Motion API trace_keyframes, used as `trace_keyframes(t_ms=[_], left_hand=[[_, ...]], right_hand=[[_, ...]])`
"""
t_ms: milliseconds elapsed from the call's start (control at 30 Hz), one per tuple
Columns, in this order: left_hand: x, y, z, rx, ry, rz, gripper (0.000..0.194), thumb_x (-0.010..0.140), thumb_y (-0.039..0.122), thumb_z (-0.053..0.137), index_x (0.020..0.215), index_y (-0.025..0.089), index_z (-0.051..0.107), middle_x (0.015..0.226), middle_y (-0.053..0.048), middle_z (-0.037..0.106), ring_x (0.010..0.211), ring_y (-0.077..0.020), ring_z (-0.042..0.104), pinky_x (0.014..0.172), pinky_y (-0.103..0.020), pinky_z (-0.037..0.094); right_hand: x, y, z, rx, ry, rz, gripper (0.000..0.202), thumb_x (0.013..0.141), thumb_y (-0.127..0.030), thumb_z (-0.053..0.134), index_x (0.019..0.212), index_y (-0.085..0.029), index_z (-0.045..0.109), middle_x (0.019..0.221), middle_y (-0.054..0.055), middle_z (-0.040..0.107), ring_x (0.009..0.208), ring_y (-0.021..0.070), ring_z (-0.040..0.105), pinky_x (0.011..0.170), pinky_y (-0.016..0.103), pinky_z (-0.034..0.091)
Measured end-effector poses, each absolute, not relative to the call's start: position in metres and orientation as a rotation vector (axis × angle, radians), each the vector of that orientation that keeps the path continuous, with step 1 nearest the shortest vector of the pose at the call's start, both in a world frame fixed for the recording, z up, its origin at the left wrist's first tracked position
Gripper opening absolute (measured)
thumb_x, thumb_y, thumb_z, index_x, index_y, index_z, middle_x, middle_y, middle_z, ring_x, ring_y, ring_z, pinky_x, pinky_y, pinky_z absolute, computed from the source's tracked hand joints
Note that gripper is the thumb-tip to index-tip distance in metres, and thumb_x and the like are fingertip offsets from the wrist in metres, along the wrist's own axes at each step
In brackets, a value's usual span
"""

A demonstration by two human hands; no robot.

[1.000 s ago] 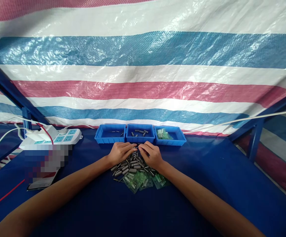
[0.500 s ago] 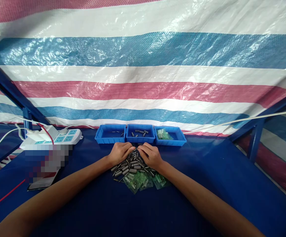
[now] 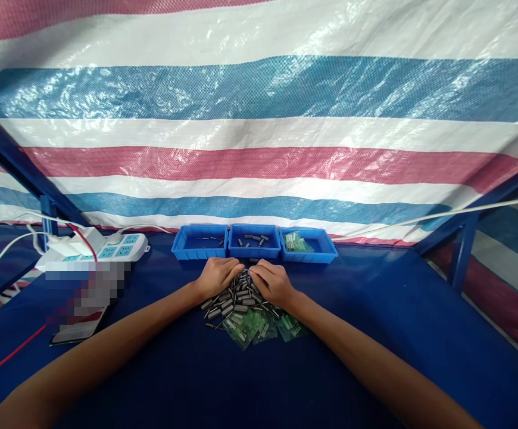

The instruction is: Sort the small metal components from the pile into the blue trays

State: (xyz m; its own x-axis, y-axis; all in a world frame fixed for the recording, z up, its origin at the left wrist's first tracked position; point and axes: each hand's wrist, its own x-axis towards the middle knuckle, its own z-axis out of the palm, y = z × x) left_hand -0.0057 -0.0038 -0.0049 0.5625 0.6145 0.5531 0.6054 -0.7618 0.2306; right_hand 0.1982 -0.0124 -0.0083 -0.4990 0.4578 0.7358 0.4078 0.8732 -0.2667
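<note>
My left hand [image 3: 218, 277] and my right hand [image 3: 273, 283] rest at the far side of a loose heap, their fingertips close together. The fingers of both are curled closed, and whatever lies in them is too small or hidden to make out. Between and below the hands spread short grey metal cylinders [image 3: 241, 301] mixed with thin rivet-like pins. Small clear packets with green and pale contents [image 3: 245, 329] form the near side of the heap.
Three blue bins stand behind my hands: the left bin [image 3: 200, 254] with thin pins, the middle bin [image 3: 265, 253] with several grey cylinders, the right bin [image 3: 310, 258] with green packets. At left are a white power strip [image 3: 140, 244] and a partly blurred flat object [image 3: 80, 328].
</note>
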Motion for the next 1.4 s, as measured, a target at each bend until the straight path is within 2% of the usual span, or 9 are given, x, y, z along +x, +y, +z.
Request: trace_keyframes(t_ms=[1033, 1400], left_hand=[[-0.0054, -0.0023, -0.005, 2.747, 1.031, 0.962, 0.04, 0.098, 0.026, 0.033, 0.062, 0.015, 0.045, 0.056, 0.003, 0.044, 0.05, -0.0083, 0.042, 0.052, -0.024, 0.027], [-0.0056, -0.0024, -0.0033, 2.762, 0.987, 0.958, 0.04, 0.098, 0.027, 0.034, 0.062, 0.015, 0.045, 0.056, 0.003, 0.044, 0.05, -0.0086, 0.042, 0.051, -0.024, 0.027]], right_hand=[[0.1965, -0.0109, -0.0101, -0.672, -2.175, -0.007, 0.027, 0.096, -0.02, 0.036, 0.074, -0.018, 0.051, 0.067, 0.002, 0.05, 0.059, 0.012, 0.047, 0.057, 0.025, 0.038], [0.1964, -0.0111, -0.0104, -0.679, -2.16, -0.005, 0.027, 0.096, -0.021, 0.036, 0.074, -0.018, 0.052, 0.068, 0.003, 0.052, 0.06, 0.0124, 0.049, 0.058, 0.025, 0.039]])
